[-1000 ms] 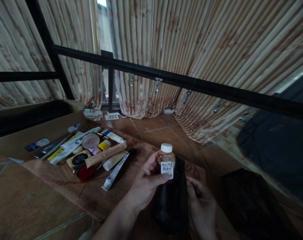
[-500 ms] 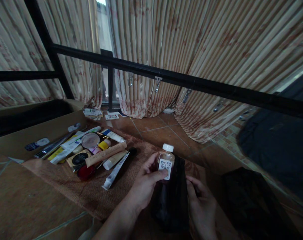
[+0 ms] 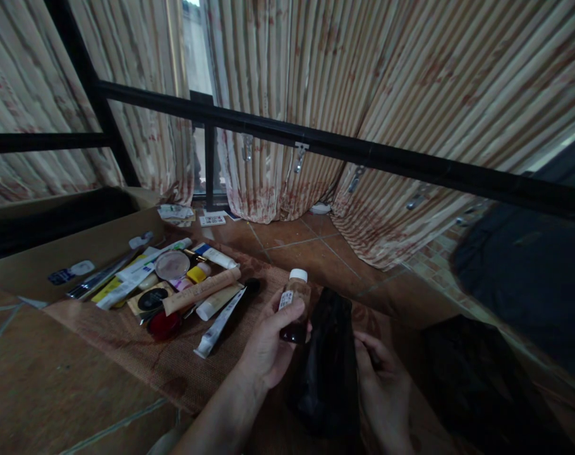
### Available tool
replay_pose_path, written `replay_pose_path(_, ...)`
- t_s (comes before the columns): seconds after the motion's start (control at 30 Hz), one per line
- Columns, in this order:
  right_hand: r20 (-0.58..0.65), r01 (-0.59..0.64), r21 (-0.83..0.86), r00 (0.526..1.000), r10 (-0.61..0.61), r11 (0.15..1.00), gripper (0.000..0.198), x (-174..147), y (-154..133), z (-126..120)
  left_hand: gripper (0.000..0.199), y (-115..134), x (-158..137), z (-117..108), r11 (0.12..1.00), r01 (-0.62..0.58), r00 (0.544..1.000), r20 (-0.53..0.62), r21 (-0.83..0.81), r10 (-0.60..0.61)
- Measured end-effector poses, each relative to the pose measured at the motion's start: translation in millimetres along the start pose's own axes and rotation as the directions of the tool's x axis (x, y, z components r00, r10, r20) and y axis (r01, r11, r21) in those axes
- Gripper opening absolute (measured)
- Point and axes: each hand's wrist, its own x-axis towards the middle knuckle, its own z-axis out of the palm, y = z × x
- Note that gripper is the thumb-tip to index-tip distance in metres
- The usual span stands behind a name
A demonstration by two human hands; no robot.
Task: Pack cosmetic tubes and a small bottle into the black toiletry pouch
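My left hand is closed round a small clear bottle with a white cap, a printed label and dark liquid in its lower part. Just right of the bottle stands a black bag, its side edge pinched in my right hand. What the bag contains is hidden. On the brown woven mat to the left lies a pile of cosmetics: a pinkish tube, a white tube, a round compact, a red round container and several more tubes.
A cardboard box with something black inside stands at the left. Papers lie on the tiled floor near the curtains. A black metal rail with clips crosses the view. Another black bag lies at the right.
My left hand has moved the bottle leftward, away from the front of the black bag, and turned it so its label faces left. My right hand stays on the bag.
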Motion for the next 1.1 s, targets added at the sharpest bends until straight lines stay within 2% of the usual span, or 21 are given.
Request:
replay_pose_path(0.17, -0.017, -0.003, 0.017, 1.0, 0.003, 1.0, 0.036, -0.8, -3.0, 0.7, 0.029, 3.4, -3.3, -1.5, 0.996, 0.028, 0.989, 0.15, -0.084, -0.015)
replay_pose_path(0.27, -0.007, -0.008, -0.004, 1.0, 0.008, 1.0, 0.036, -1.0, -5.5, 0.4, 0.033, 7.2, -4.1, -4.0, 0.977, 0.099, 0.967, 0.249, -0.189, -0.05)
replay_pose_path(0.37, -0.009, -0.009, -0.026, 1.0, 0.009, 1.0, 0.036, -1.1, -4.6, 0.1, 0.033, 10.6, -4.5, -6.3, 0.931, 0.182, 0.954, 0.286, -0.315, -0.09)
replay_pose_path(0.5, -0.008, -0.02, 0.018, 1.0, 0.02, 1.0, 0.035, -1.3, -1.6, 0.8, 0.034, 13.2, -4.8, -7.0, 0.869, 0.246, 0.952, 0.277, -0.43, -0.132)
replay_pose_path(0.7, -0.005, 0.006, -0.006, 1.0, -0.006, 1.0, 0.035, -0.6, -7.2, 0.8, 0.036, 14.5, -5.1, -2.6, 0.828, 0.257, 0.96, 0.229, -0.499, -0.16)
replay_pose_path(0.8, -0.013, 0.014, -0.008, 1.0, -0.014, 1.0, 0.035, -0.4, -9.1, 0.4, 0.038, 13.2, -3.9, 0.1, 0.838, 0.207, 0.976, 0.16, -0.504, -0.144)
replay_pose_path(0.9, -0.012, 0.03, -0.004, 0.999, -0.03, 1.0, 0.035, -0.8, -8.7, 0.3, 0.032, 10.9, -2.7, 1.4, 0.872, 0.127, 0.99, 0.109, -0.473, -0.086)
replay_pose_path(1.0, -0.001, 0.033, -0.01, 0.999, -0.033, 0.999, 0.034, -1.5, -8.0, 0.1, 0.034, 9.4, -2.4, 0.8, 0.901, 0.107, 0.99, 0.126, -0.421, -0.059)
replay_pose_path(1.1, 0.002, 0.027, -0.01, 1.0, -0.027, 1.0, 0.034, -1.9, -7.6, -0.5, 0.044, 9.8, -3.0, -0.5, 0.916, 0.136, 0.986, 0.143, -0.378, -0.087)
